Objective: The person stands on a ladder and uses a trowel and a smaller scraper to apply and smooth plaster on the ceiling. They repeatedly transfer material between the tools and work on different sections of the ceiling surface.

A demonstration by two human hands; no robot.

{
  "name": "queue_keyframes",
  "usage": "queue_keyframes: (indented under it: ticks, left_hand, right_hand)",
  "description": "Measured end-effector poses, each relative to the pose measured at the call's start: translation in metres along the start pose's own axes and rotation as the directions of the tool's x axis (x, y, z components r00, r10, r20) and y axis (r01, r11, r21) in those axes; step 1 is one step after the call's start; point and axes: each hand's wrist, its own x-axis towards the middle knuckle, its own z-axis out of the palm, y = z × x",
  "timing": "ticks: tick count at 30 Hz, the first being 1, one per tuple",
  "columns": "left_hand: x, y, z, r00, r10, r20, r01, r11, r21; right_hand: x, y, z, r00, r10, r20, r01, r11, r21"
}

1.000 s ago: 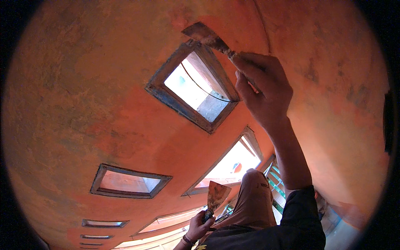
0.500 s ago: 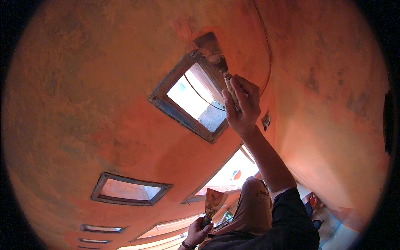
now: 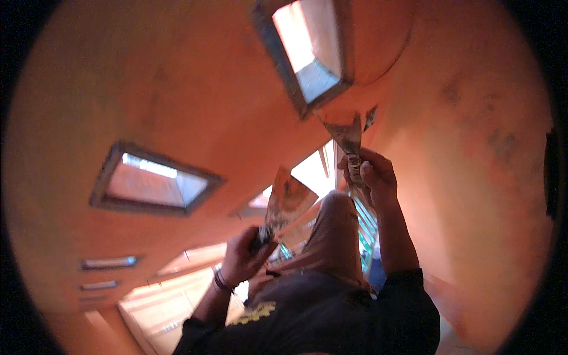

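My left hand (image 3: 239, 257) is closed round the dark handle of a wide putty knife (image 3: 289, 200). Its blade points up and bears orange-brown smears. To the right and higher up, my right hand (image 3: 380, 177) grips a second putty knife (image 3: 348, 135) by its worn handle. That blade flares upward, stained dark, in front of the orange wall (image 3: 236, 112). The two blades are apart, and neither visibly touches the wall. My raised knee (image 3: 334, 231) shows between the hands. Motion blurs the picture somewhat.
Framed openings are set in the wall: one at the top (image 3: 346, 44), one at the left (image 3: 109, 177) and smaller ones lower left. A small wall box (image 3: 370, 118) sits beside the right blade. Green ladder-like bars (image 3: 367, 228) show past my knee. Another orange wall (image 3: 461, 177) rises at the right.
My right hand has come down from the upper window frame with its putty knife. My left hand has risen with the other knife. The view has tilted, so the openings sit higher.
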Motion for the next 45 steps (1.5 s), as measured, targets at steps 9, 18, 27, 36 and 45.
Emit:
queue_keyframes:
  ticks: [9, 18, 27, 36, 45]
  left_hand:
    - [-0.05, 0.026, -0.035, 0.992, 0.125, -0.018, -0.127, 0.988, -0.092]
    - [-0.095, 0.005, -0.062, 0.978, 0.21, -0.016, -0.209, 0.977, 0.047]
    - [-0.108, 0.005, -0.062, 0.95, 0.311, -0.007, -0.311, 0.95, 0.0]
    - [-0.108, -0.01, -0.061, 0.956, 0.289, 0.037, -0.29, 0.957, 0.015]
    - [-0.105, -0.007, -0.063, 0.961, 0.22, -0.169, -0.222, 0.975, 0.008]
  right_hand:
    - [0.008, -0.005, 0.024, 0.888, -0.063, 0.455, 0.255, 0.892, -0.373]
    - [0.026, -0.037, 0.072, 0.689, 0.12, 0.715, 0.365, 0.795, -0.484]
    - [0.03, -0.073, 0.086, 0.571, 0.134, 0.81, 0.547, 0.674, -0.497]
    - [0.027, -0.089, 0.076, 0.615, 0.146, 0.775, 0.6, 0.55, -0.58]
    - [0.004, -0.101, 0.058, 0.882, 0.458, 0.107, -0.163, 0.51, -0.845]
